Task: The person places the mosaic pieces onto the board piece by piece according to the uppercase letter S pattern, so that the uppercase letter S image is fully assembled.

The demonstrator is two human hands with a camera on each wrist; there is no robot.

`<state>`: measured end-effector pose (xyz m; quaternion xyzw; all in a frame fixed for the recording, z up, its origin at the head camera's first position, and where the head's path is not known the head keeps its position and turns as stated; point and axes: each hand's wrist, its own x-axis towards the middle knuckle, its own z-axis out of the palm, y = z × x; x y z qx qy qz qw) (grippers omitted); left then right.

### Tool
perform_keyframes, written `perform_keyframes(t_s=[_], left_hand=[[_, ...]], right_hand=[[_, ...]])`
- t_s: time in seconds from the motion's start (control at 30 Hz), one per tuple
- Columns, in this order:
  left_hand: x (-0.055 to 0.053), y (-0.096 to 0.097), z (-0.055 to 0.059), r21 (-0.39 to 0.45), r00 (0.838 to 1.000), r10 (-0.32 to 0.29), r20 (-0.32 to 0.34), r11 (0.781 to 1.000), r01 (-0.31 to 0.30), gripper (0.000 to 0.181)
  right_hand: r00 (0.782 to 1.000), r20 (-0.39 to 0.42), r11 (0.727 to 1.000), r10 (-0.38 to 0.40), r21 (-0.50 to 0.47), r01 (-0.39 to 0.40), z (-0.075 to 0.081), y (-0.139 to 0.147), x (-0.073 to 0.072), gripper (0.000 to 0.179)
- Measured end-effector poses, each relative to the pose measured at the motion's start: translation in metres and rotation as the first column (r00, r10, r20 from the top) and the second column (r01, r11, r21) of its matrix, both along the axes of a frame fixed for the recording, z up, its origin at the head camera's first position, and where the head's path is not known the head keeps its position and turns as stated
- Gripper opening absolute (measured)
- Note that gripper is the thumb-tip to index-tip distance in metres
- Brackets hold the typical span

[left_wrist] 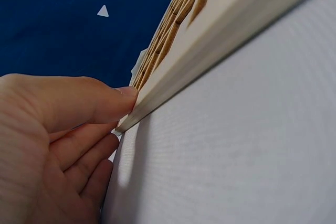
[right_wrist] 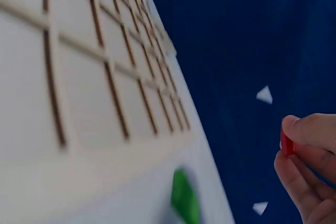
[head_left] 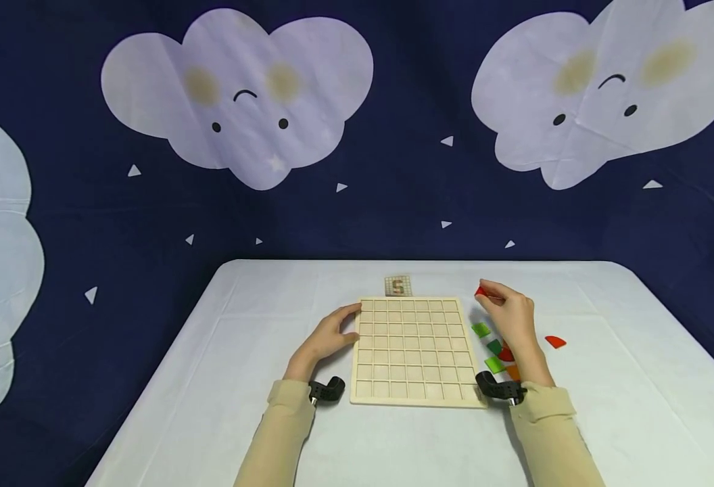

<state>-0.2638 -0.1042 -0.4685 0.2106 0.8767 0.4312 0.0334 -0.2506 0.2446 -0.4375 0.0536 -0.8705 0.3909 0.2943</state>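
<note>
A pale wooden grid board point(head_left: 418, 400) with rows of square cells lies on the white table. My left hand point(head_left: 330, 336) rests at its left edge, thumb and fingers touching the rim; the left wrist view shows the thumb point(left_wrist: 89, 100) against the board's side. My right hand point(head_left: 511, 318) is raised beyond the board's right edge, pinching a small red piece point(right_wrist: 286, 137) between thumb and fingers. Below that hand lie light green pieces point(head_left: 481, 329), a dark green piece point(head_left: 494, 347), a red piece point(head_left: 506, 354) and an orange piece point(head_left: 513, 373), some partly hidden by the wrist.
A small square card point(head_left: 398, 285) with a grid and a brown figure sits behind the board. Farther right lies a lone red quarter-round piece point(head_left: 555, 341). Behind the table point(head_left: 211, 433) hangs a dark blue cloth point(head_left: 406, 223) with clouds and small white triangles.
</note>
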Motion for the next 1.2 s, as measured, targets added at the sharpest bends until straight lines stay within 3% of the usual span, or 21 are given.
perform_keyframes(t_s=[0.23,0.43,0.53,0.8,1.2], left_hand=[[0.000,-0.002,-0.001,-0.008,1.000,0.007,0.004,1.000,-0.007,0.064],[0.000,-0.001,-0.001,0.001,1.000,-0.001,0.001,1.000,0.001,0.064],[0.000,0.000,-0.002,-0.005,1.000,-0.008,-0.001,1.000,0.008,0.064],[-0.001,0.001,-0.002,-0.010,1.000,0.004,0.004,1.000,-0.004,0.063],[-0.003,-0.001,-0.003,-0.020,1.000,0.017,-0.001,1.000,-0.017,0.063]], right_hand=[[0.985,0.018,0.985,0.172,-0.023,-0.171,0.007,-0.029,-0.006,0.033],[0.938,0.126,0.946,0.322,-0.018,-0.323,-0.007,-0.053,-0.013,0.035],[0.915,0.179,0.931,0.361,-0.016,-0.365,-0.017,-0.059,-0.015,0.035],[0.909,0.222,0.925,0.352,0.067,-0.375,-0.037,-0.060,-0.020,0.032],[0.910,0.197,0.907,0.365,0.146,-0.395,-0.042,-0.063,-0.024,0.033]])
